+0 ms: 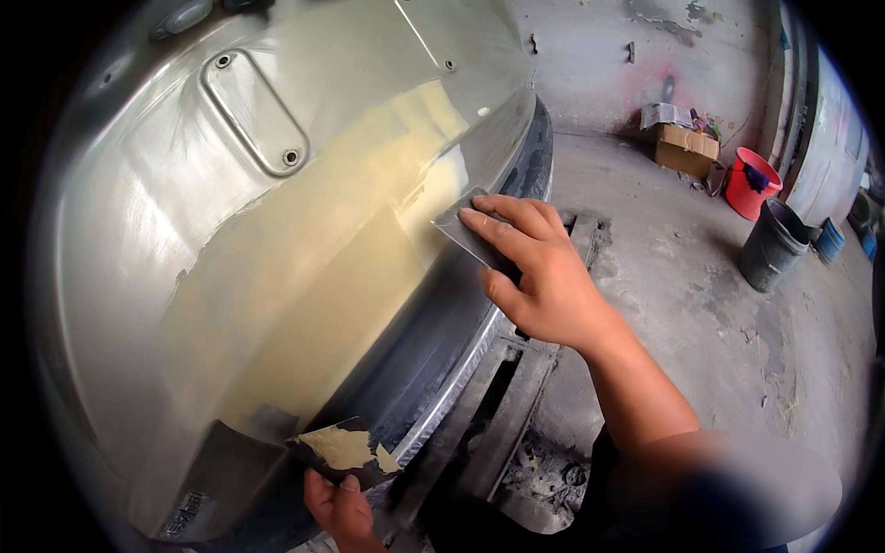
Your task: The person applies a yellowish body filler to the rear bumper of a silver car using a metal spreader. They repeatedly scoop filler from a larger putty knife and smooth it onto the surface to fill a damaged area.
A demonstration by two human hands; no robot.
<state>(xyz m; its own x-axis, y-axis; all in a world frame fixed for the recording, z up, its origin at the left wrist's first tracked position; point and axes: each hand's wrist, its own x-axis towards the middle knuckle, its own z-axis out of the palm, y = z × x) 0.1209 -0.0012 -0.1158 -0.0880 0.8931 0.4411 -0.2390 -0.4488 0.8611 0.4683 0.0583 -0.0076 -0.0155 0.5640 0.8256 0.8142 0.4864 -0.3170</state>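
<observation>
My right hand [530, 263] grips a dark flat putty spreader [475, 238], its edge at the right end of a pale yellow filler patch [323, 276]. The filler lies in a broad band over a silver-grey metal vehicle panel [129, 240]. Low in the view, my left hand [343, 511] pinches a dark flat plate [369, 468] from below. Yellow putty [339, 446] sits on top of that plate. The plate is close to the panel's lower edge; whether it touches cannot be told.
A dark bumper strip [415, 346] runs along the panel's lower edge, above a slotted floor channel [498, 405]. Farther right stand a cardboard box [687, 152], a red bucket [751, 184], a dark grey bucket [774, 247] and a blue container [830, 241].
</observation>
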